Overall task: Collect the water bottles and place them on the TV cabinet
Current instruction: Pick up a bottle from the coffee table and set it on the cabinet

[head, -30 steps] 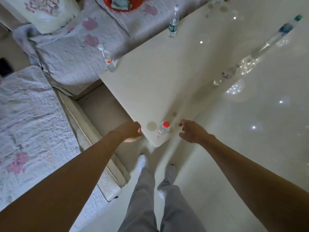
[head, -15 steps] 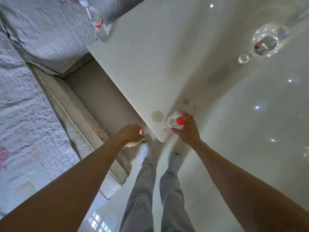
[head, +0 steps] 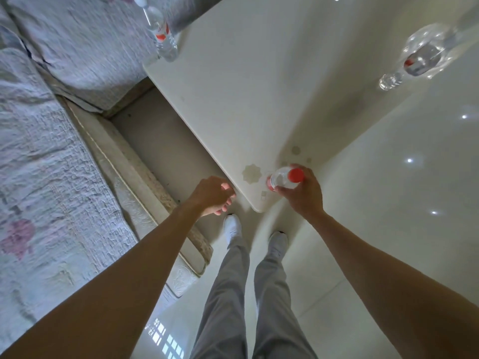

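Note:
A small clear water bottle with a red cap point(head: 284, 179) stands at the near corner of the cream table point(head: 246, 94), and my right hand point(head: 300, 193) is wrapped around it. My left hand point(head: 211, 195) hovers beside the table's near edge, fingers loosely curled, holding nothing. A second bottle with a red label point(head: 162, 37) stands on the table's far left corner. A third clear bottle point(head: 417, 59) shows at the upper right by the table's far edge.
A quilted sofa point(head: 51, 156) with pink flowers runs along the left, its cream base close to the table. A narrow gap of floor lies between them. Glossy white floor tiles point(head: 401, 190) spread to the right. My legs and white shoes are below.
My right hand reached the red-capped bottle and closed around it. The view moved nearer to the table corner. My left hand stayed by the table edge.

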